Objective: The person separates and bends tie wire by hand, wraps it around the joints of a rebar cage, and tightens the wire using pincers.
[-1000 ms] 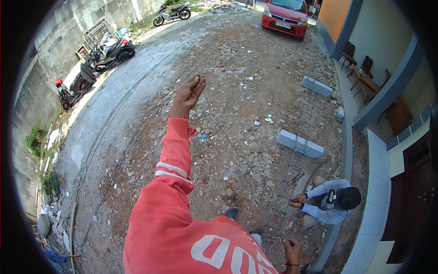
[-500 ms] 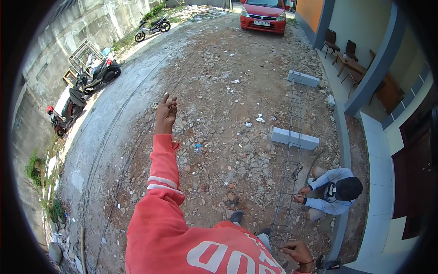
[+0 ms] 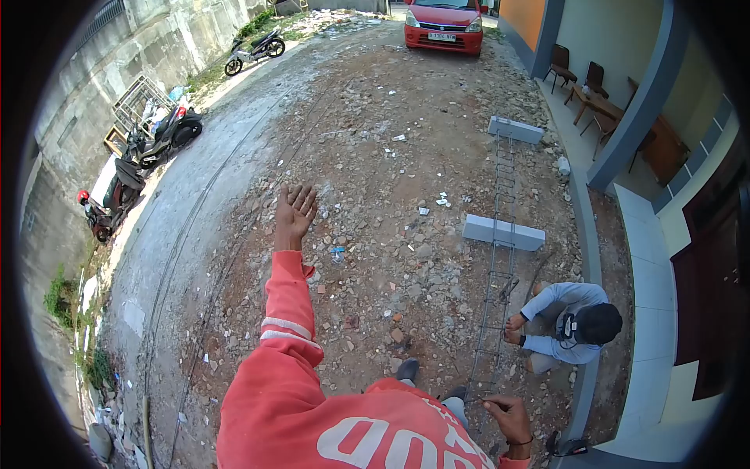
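Left hand (image 3: 296, 213): grip wide, fingers spread above rubble ground (image 3: 367, 227). Right hand (image 3: 512, 420): fingers bent, near steel cage's (image 3: 501, 273) near end; fingertips too small to tell whether grip together or holding anything. Cage lies across two pale blocks (image 3: 478, 227). Co-worker's hands (image 3: 515, 322) at cage's right side, contact unclear. Right forearm cut off below.

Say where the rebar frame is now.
In the head view, the rebar frame lies right of centre, across two pale blocks and beside the crouching co-worker.
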